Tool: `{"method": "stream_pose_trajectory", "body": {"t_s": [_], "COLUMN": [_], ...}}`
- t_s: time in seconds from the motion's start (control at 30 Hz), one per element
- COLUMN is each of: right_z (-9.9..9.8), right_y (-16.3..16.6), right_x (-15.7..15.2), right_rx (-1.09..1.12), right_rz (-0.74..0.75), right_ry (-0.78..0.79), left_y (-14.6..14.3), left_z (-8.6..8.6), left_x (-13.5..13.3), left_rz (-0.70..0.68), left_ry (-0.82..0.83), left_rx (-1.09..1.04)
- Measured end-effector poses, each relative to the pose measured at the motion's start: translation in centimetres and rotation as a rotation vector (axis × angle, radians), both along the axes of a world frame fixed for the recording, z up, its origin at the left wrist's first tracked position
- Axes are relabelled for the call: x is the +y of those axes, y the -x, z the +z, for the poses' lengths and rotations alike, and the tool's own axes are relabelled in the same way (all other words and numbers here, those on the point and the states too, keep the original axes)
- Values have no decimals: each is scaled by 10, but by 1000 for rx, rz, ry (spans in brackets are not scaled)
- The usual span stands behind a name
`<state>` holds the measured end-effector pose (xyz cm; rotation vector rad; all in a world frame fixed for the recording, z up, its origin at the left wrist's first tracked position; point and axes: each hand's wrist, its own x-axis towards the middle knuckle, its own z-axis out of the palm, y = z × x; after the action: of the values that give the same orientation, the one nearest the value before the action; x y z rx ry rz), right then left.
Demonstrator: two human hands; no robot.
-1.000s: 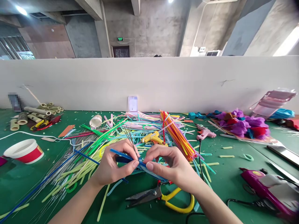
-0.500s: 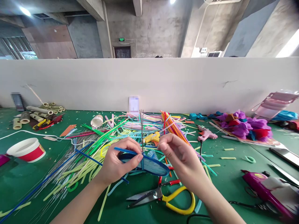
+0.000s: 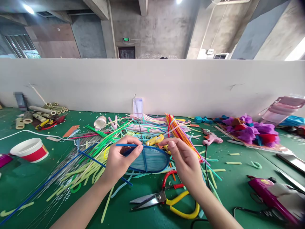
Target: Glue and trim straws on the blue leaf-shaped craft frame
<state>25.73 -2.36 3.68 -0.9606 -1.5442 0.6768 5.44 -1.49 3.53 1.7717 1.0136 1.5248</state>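
Note:
My left hand (image 3: 121,159) is closed, thumb and index finger pinching a blue oval piece (image 3: 156,160) at its upper left edge. The oval has a dark blue fuzzy rim, a sheer streaked blue middle and a blue strip across it. Thin dark wires (image 3: 138,125) rise from the pinch. A short blue pipe cleaner (image 3: 126,145) lies along the same fingers. My right hand (image 3: 184,157) is by the oval's right end, fingers curled and thumb close to the index finger; whatever is between them is hidden. Below lie scissors (image 3: 158,197) with red and yellow handles, blades apart.
Pipe cleaners (image 3: 90,175) in many colours spread over the green table (image 3: 83,210). Glue guns, one yellow (image 3: 154,140) and one pink (image 3: 212,137), lie behind. A paper cup (image 3: 30,151) stands left, a purple tool (image 3: 274,197) right. A pale partition (image 3: 190,86) closes the back.
The blue oval has tilted so its face shows more to me. The wires now lean left and away. My right hand's fingertips have shifted slightly, near the oval's right end.

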Motion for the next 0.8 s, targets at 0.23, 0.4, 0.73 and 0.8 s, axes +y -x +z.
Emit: {"method": "stream_pose_trajectory", "body": {"t_s": [0.23,0.4,0.73,0.8], "right_z": [-8,-13,-14,-15], "right_y": [11,13,14,12], "right_x": [-3,-1,-1,0], "right_rx": [-291,-477,-628,-642], "right_rz": [-161,-231,-271,-278], "right_ry": [-420,-607,-722,-748], "left_y": [0,2,2,2], "left_z": [2,-1,0,0], "left_x": [1,6,5,5], "left_rz": [45,-8,-5,-7], "left_ry": [33,133,148,148], "left_rx": [6,-70,-84,-84]}}
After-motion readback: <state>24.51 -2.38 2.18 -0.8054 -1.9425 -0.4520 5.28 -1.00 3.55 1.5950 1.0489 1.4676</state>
